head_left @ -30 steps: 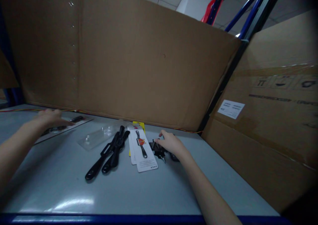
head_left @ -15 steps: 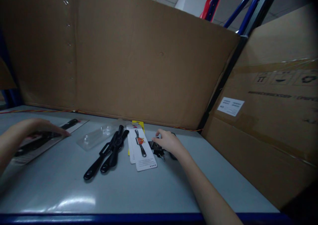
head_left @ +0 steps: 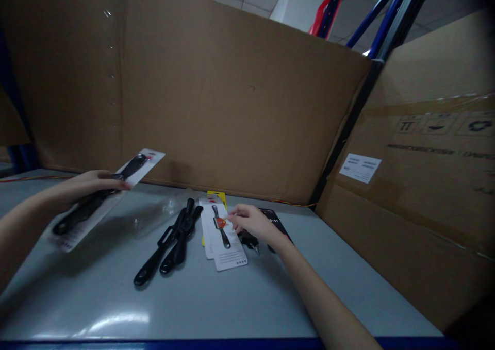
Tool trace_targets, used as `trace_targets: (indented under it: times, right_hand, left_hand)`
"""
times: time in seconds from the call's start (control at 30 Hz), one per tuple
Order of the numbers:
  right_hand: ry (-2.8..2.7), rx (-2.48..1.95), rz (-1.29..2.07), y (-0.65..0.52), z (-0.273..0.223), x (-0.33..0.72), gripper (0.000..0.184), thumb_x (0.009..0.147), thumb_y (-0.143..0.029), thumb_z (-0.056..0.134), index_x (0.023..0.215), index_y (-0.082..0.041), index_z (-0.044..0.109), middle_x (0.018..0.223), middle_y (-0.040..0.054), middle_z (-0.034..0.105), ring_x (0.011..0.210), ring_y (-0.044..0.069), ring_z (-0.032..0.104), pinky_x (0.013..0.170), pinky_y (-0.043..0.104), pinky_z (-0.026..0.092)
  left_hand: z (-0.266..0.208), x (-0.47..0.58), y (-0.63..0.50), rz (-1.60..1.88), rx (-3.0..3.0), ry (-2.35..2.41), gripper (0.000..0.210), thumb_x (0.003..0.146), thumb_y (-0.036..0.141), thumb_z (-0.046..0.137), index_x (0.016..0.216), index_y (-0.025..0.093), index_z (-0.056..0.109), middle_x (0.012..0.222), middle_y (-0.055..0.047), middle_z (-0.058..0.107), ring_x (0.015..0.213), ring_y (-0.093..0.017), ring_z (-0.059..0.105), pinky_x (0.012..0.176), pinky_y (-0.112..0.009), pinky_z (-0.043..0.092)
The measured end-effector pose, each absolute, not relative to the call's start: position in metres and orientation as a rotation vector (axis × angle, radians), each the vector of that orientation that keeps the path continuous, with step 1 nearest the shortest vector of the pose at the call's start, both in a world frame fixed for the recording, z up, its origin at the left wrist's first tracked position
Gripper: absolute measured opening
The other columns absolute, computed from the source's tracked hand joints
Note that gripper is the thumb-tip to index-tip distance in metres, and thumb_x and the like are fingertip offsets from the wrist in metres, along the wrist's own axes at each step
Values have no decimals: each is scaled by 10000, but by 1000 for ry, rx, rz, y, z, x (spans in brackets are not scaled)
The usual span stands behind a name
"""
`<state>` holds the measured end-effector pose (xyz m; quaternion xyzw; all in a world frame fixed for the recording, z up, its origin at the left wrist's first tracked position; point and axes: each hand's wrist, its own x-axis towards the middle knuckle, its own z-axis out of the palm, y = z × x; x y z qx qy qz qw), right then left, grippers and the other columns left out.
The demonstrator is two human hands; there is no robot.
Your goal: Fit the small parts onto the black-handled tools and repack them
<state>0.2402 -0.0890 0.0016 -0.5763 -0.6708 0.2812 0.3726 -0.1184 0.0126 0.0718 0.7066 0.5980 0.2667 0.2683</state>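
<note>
My left hand (head_left: 91,187) is closed around a blister pack (head_left: 145,164), a white backing card with a long black-handled tool under clear plastic. It is held tilted above the left part of the table. My right hand (head_left: 251,221) is over the right edge of a white printed card (head_left: 231,260) that pictures a black two-handled tool. Its fingers are drawn together; whether they grip anything is hidden. Black long-handled tools (head_left: 181,236) lie crossed beside the cards. Under my right hand is a small dark object with a metal tip (head_left: 253,244), partly covered.
A clear plastic shell (head_left: 154,218) lies behind the black tools. A yellow-edged card (head_left: 220,195) pokes out under the white ones. A phone (head_left: 274,218) rests behind my right wrist. Cardboard (head_left: 232,107) walls the back, and a large carton (head_left: 417,185) stands right.
My left hand has lifted the blister pack off the table and moved it up and right. My right hand has shifted left from the dark object toward the cards, its fingers closing together.
</note>
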Motion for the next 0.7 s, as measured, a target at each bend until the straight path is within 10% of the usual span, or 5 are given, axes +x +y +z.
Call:
trace_targets:
  times: [0.3, 0.7]
  right_hand:
    - [-1109, -769, 1300, -99, 15, 210, 362, 806, -473, 448, 992, -185, 568, 1086, 83, 602, 983, 185, 565, 802, 317, 457]
    - [-608, -880, 1332, -77, 10, 256, 151, 720, -109, 602, 867, -135, 586, 744, 18, 675, 666, 116, 631, 645, 232, 518]
  left_hand:
    - [77, 4, -40, 583, 2432, 963, 518, 490, 418, 659, 954, 205, 572, 907, -36, 631, 818, -233, 572, 668, -277, 396]
    - [56, 25, -42, 392, 2579, 899, 598, 483, 407, 662, 1028, 204, 524, 903, -39, 608, 765, -211, 554, 593, -262, 368]
